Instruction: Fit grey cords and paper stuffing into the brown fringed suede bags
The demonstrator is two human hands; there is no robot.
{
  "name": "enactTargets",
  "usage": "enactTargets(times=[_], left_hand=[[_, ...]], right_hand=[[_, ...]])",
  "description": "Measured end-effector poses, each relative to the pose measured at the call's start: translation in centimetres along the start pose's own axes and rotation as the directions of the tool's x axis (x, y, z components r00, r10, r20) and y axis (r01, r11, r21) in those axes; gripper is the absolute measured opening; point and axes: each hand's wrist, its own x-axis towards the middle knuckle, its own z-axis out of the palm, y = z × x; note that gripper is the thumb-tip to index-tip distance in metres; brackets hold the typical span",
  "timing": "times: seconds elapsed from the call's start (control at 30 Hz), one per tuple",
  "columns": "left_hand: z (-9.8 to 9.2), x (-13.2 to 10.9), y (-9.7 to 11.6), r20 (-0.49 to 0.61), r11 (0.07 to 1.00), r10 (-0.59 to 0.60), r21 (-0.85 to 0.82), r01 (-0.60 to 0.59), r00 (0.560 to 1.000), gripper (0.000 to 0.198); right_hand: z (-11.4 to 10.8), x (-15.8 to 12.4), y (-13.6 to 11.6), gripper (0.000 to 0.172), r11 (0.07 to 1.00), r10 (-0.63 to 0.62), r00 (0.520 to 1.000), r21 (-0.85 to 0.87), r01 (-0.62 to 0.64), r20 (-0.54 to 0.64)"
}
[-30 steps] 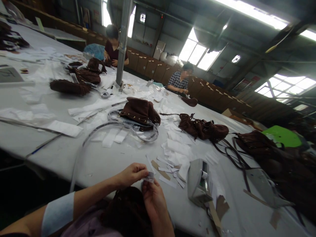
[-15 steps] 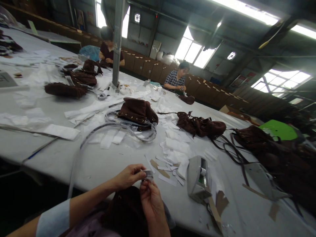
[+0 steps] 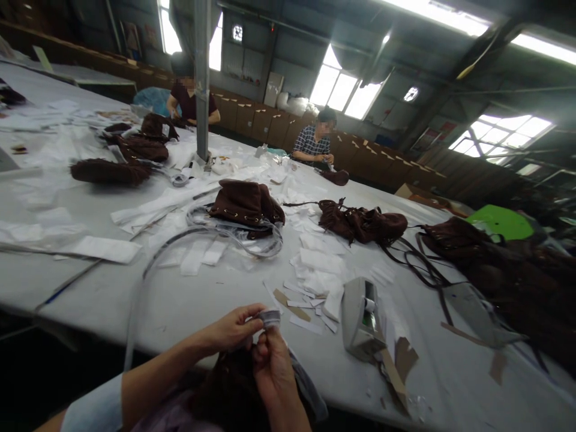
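My left hand (image 3: 231, 329) and my right hand (image 3: 271, 367) meet at the near edge of the grey table (image 3: 189, 300). Both pinch a small grey-white folded strip (image 3: 270, 317) between thumb and fingers. Under my hands, in my lap, lies a dark brown suede bag (image 3: 234, 390). Just to the right of my hands a grey tape dispenser (image 3: 360, 318) stands on the table. White paper slips (image 3: 317, 276) lie scattered beyond my hands.
Brown fringed bags (image 3: 247, 204) (image 3: 362, 223) lie across the table, and a larger pile (image 3: 495, 270) at the right. A clear plastic strap (image 3: 216, 234) loops at centre. A metal post (image 3: 202, 78) rises behind. Two people (image 3: 315, 144) (image 3: 189, 99) work at the far side.
My hands have lifted the strip slightly and closed tighter on it. The view has shifted a little to the right.
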Motion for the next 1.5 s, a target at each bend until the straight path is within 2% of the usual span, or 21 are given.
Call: enactTargets(times=[0.13, 0.23, 0.3, 0.33, 0.4, 0.43, 0.47, 0.53, 0.6, 0.63, 0.73, 0.8, 0.87, 0.93, 1.07, 1.2, 1.3, 1.37, 1.43, 1.5], left_hand=[[0.3, 0.1, 0.0, 0.008, 0.999, 0.014, -0.046, -0.014, 1.000, 0.039], [-0.2, -0.2, 0.4, -0.024, 0.997, 0.007, -0.079, -0.009, 1.000, 0.035], [-1.0, -0.4, 0.8, -0.002, 0.999, -0.028, -0.041, 0.028, 1.000, 0.035], [-1.4, -0.4, 1.0, 0.020, 0.999, -0.050, -0.008, 0.050, 0.999, 0.035], [-2.0, -0.5, 1.5, 0.084, 0.995, -0.090, 0.046, 0.086, 0.992, 0.035], [-2.2, -0.4, 1.7, 0.124, 0.993, -0.105, 0.063, 0.098, 0.987, 0.034], [-2.3, -0.4, 1.9, 0.168, 0.992, -0.115, 0.072, 0.104, 0.979, 0.033], [-2.3, -0.3, 2.2, 0.253, 0.990, -0.133, 0.086, 0.114, 0.958, 0.033], [-2.2, -0.2, 2.2, 0.295, 0.989, -0.137, 0.086, 0.117, 0.946, 0.034], [-2.1, -0.2, 2.1, 0.299, 0.990, -0.140, 0.077, 0.122, 0.944, 0.035], [-1.9, -0.1, 1.4, 0.283, 0.985, -0.167, 0.004, 0.173, 0.944, 0.037], [-1.9, 0.0, 0.8, 0.270, 0.973, -0.188, -0.080, 0.217, 0.944, 0.041], [-1.8, 0.0, 0.4, 0.262, 0.956, -0.203, -0.156, 0.249, 0.943, 0.048], [-1.8, 0.0, 0.3, 0.278, 0.947, -0.217, -0.173, 0.271, 0.936, 0.053], [-1.7, -0.2, 1.1, 0.341, 0.972, -0.204, -0.042, 0.232, 0.918, 0.049], [-1.3, -0.5, 1.5, 0.256, 0.988, -0.153, 0.014, 0.154, 0.955, 0.045], [-1.0, -0.5, 1.0, 0.207, 0.988, -0.143, -0.025, 0.151, 0.968, 0.046], [-0.9, -0.6, 0.7, 0.211, 0.986, -0.159, -0.019, 0.167, 0.965, 0.045], [-0.8, -0.7, 0.6, 0.215, 0.984, -0.170, -0.017, 0.178, 0.962, 0.043], [-0.8, -0.9, 0.5, 0.204, 0.982, -0.174, -0.032, 0.184, 0.963, 0.041]], right_hand=[[0.4, -0.4, 0.4, 0.027, 0.996, -0.062, 0.994, -0.065, 0.068, 0.090], [0.2, -0.9, -0.6, 0.029, 0.941, -0.129, 0.979, -0.290, 0.171, 0.158], [-0.1, -1.1, -2.1, 0.031, 0.787, -0.273, 0.946, -0.526, 0.323, 0.174], [-0.3, -1.2, -3.2, 0.033, 0.658, -0.379, 0.902, -0.625, 0.419, 0.206], [-0.3, -1.2, -5.4, 0.049, 0.364, -0.528, 0.768, -0.720, 0.591, 0.363], [-0.2, -1.1, -6.4, 0.059, 0.240, -0.526, 0.707, -0.716, 0.656, 0.472], [-0.1, -1.1, -7.3, 0.063, 0.145, -0.459, 0.671, -0.696, 0.704, 0.583], [0.2, -0.9, -8.4, 0.061, 0.048, -0.210, 0.649, -0.655, 0.754, 0.731], [0.4, -0.6, -8.6, 0.055, -0.012, -0.006, 0.637, -0.637, 0.770, 0.771], [0.4, -0.5, -8.5, 0.052, -0.039, 0.038, 0.630, -0.629, 0.776, 0.775], [0.1, -0.2, -7.8, 0.042, -0.072, -0.014, 0.595, -0.594, 0.801, 0.804], [-0.3, 0.0, -7.3, 0.033, -0.053, -0.083, 0.568, -0.573, 0.818, 0.819], [-0.6, 0.2, -7.0, 0.029, -0.027, -0.131, 0.560, -0.568, 0.823, 0.818], [-1.0, 0.4, -6.8, 0.027, 0.009, -0.154, 0.572, -0.578, 0.816, 0.806], [-1.6, 0.6, -6.7, 0.025, 0.080, -0.163, 0.627, -0.623, 0.778, 0.762], [-1.7, 0.5, -6.9, 0.025, 0.088, -0.156, 0.663, -0.658, 0.748, 0.732], [-1.5, -0.1, -7.1, 0.038, 0.105, -0.122, 0.711, -0.704, 0.703, 0.692], [-1.4, -0.6, -7.2, 0.043, 0.098, -0.066, 0.710, -0.703, 0.704, 0.701], [-1.4, -1.0, -7.1, 0.036, 0.081, -0.032, 0.691, -0.687, 0.722, 0.722], [-1.5, -1.3, -6.8, 0.028, 0.063, -0.050, 0.683, -0.680, 0.730, 0.729]])
